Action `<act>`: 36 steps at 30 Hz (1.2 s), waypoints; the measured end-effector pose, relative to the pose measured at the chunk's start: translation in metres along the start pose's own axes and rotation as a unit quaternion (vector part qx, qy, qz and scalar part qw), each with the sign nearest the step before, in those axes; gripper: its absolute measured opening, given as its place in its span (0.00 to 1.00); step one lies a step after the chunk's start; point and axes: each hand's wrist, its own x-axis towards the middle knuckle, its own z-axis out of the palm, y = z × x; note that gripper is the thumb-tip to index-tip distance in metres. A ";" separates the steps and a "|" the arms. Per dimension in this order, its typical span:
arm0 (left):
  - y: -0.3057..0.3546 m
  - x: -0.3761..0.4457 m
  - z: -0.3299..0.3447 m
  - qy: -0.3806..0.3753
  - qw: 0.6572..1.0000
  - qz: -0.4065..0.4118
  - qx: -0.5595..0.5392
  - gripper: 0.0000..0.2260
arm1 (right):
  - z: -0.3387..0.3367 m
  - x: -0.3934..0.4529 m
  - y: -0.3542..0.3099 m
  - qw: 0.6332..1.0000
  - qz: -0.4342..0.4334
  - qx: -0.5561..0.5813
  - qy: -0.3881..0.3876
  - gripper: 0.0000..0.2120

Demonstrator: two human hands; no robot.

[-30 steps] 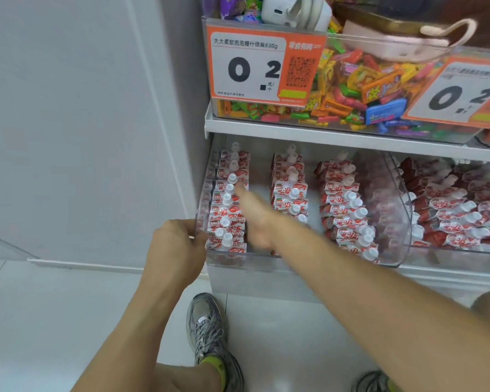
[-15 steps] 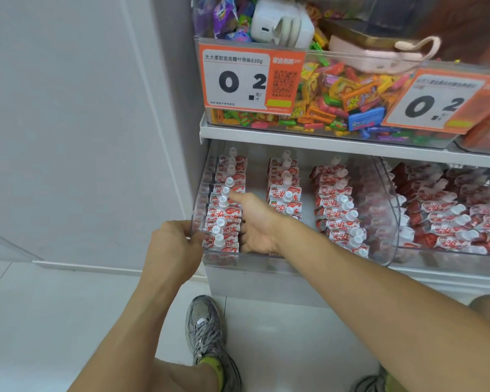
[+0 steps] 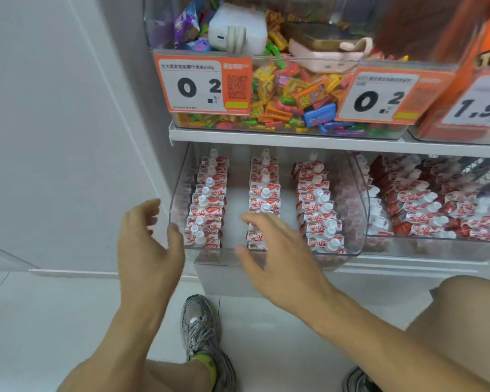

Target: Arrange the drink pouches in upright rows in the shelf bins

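Here left hand (image 3: 149, 250) loose; right hand (image 3: 277, 258) spread before bin (image 3: 359, 222)

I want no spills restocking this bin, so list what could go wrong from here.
1. The right hand, open and blurred, hovers over the middle row; a careless sweep could topple its upright pouches.
2. The clear bin juts past the shelf edge; a nudge from the left hand beside it might shift it.
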 end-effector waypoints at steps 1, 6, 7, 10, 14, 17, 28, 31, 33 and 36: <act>0.014 -0.012 0.000 0.010 0.998 0.063 -0.022 0.13 | -0.005 -0.013 0.016 0.999 -0.006 -0.031 0.033 0.18; 0.021 -0.038 0.042 -0.229 0.932 0.271 0.071 0.15 | 0.003 -0.033 0.072 0.987 -0.017 -0.148 0.067 0.14; 0.021 -0.038 0.049 -0.240 0.921 0.286 0.107 0.15 | 0.006 -0.032 0.077 0.984 -0.021 -0.165 0.063 0.13; 0.022 -0.038 0.064 -0.241 0.910 0.289 0.172 0.14 | 0.010 -0.024 0.082 0.979 -0.039 -0.192 0.063 0.11; 0.011 -0.030 0.080 -0.219 0.914 0.270 0.210 0.15 | 0.015 -0.012 0.088 0.975 -0.035 -0.214 0.045 0.15; 0.007 -0.024 0.085 -0.227 0.922 0.246 0.194 0.16 | 0.017 -0.007 0.094 0.983 -0.016 -0.182 0.019 0.13; 0.030 -0.005 0.108 -0.168 0.952 0.235 0.104 0.11 | -0.010 0.022 0.102 0.984 -0.031 -0.154 0.079 0.03; 0.026 -0.002 0.116 -0.178 0.953 0.214 0.118 0.13 | -0.005 0.024 0.106 0.986 -0.028 -0.152 0.068 0.04; 0.024 -0.004 0.116 -0.187 0.950 0.214 0.126 0.12 | 0.002 0.020 0.111 0.985 -0.026 -0.153 0.069 0.05; 0.024 -0.010 0.115 -0.187 0.953 0.209 0.118 0.09 | 0.008 0.015 0.120 0.984 -0.053 -0.149 0.081 0.05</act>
